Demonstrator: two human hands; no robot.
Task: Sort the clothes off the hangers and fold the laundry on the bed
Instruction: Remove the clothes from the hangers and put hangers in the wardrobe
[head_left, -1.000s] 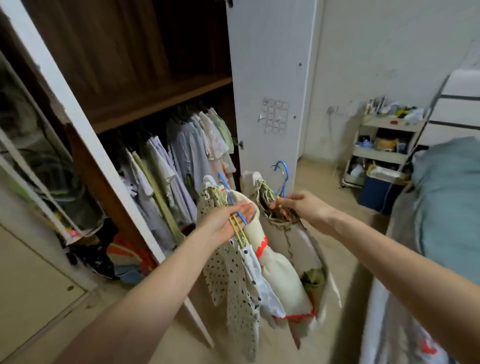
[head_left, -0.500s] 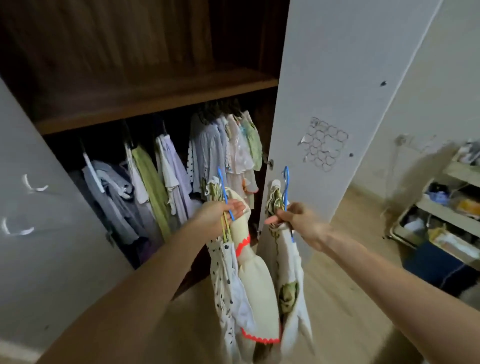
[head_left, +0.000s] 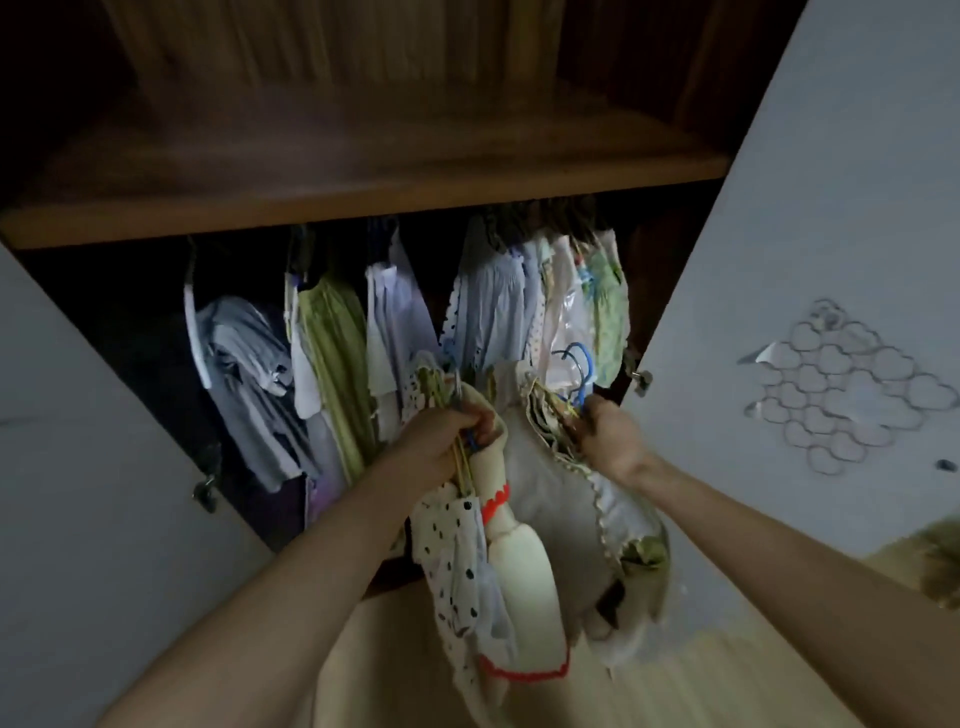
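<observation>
While both arms reach toward the wardrobe, the left hand (head_left: 441, 441) is curled tight round a bunch of hangers (head_left: 462, 457), whose garments hang straight down below it: a dotted cloth (head_left: 452, 561) and a cream dress (head_left: 524, 587) with red trim, long axis near vertical. Just right of it, the right hand (head_left: 610, 441) pinches another bundle (head_left: 561, 467) by its blue hangers (head_left: 576, 369), hooks pointing up toward the shelf (head_left: 363, 202); that pale cloth sags downward and rightward. Behind both hands, under the shelf, a row of clothes (head_left: 395, 332) hangs from the rail. White doors (head_left: 831, 234) stand open either side, the right one bearing a cloud sticker (head_left: 852, 389).
</observation>
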